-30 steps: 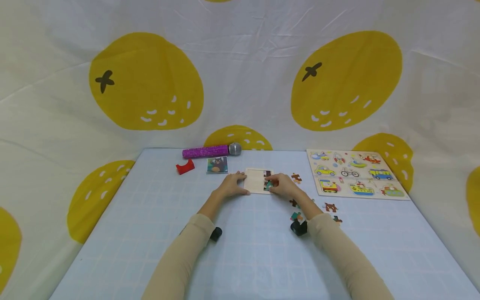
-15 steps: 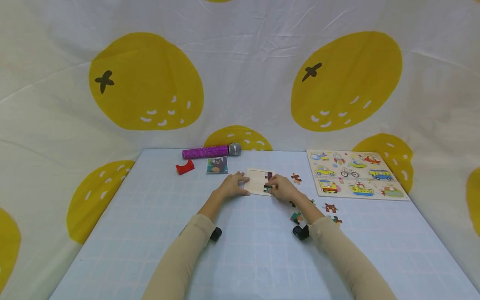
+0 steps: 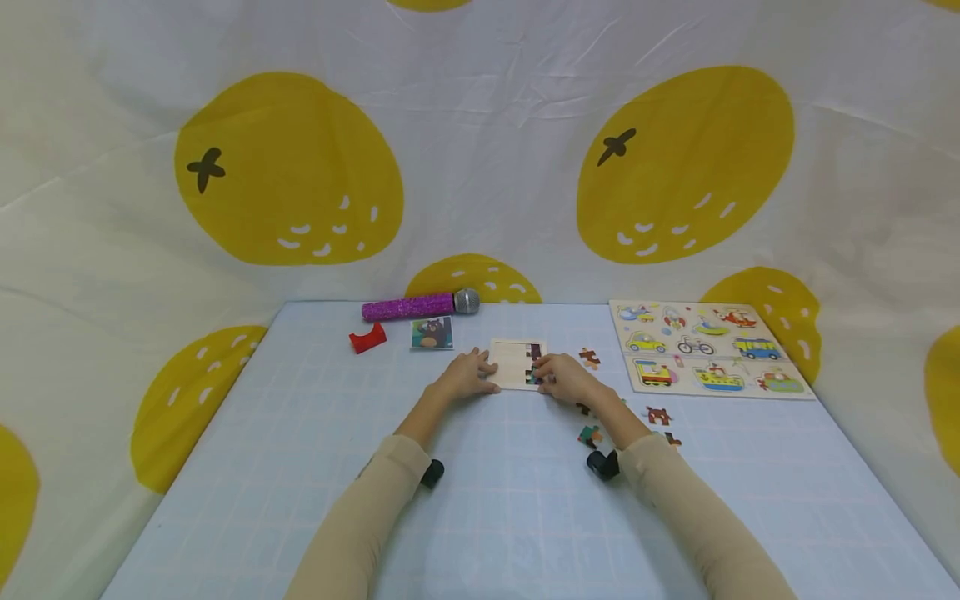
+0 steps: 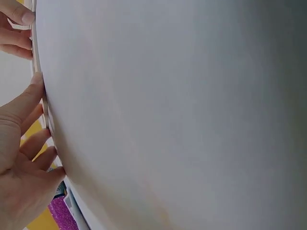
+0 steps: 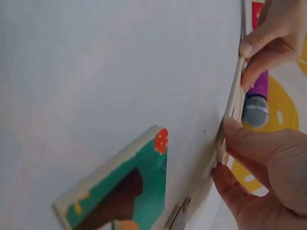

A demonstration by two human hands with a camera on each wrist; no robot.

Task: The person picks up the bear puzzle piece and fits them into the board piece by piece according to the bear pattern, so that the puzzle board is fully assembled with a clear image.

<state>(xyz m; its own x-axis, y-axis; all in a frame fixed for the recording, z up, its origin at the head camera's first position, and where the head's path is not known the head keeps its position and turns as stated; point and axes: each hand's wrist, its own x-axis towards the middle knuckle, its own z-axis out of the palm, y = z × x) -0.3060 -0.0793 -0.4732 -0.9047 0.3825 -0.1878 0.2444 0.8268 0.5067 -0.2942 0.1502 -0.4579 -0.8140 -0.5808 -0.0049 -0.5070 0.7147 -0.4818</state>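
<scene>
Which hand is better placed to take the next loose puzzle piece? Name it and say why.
Probably the right hand, once free: the loose pieces lie on its side of the puzzle tray. The left hand touches the tray's opposite edge, farther from them.

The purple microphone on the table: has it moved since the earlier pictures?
No. In the head view, the purple microphone has shifted in no direction relative to the table beneath it.

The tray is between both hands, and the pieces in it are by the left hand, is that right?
Not quite: the head view shows the pieces in the tray by the right hand, not the left hand. The tray is between both hands.
</scene>
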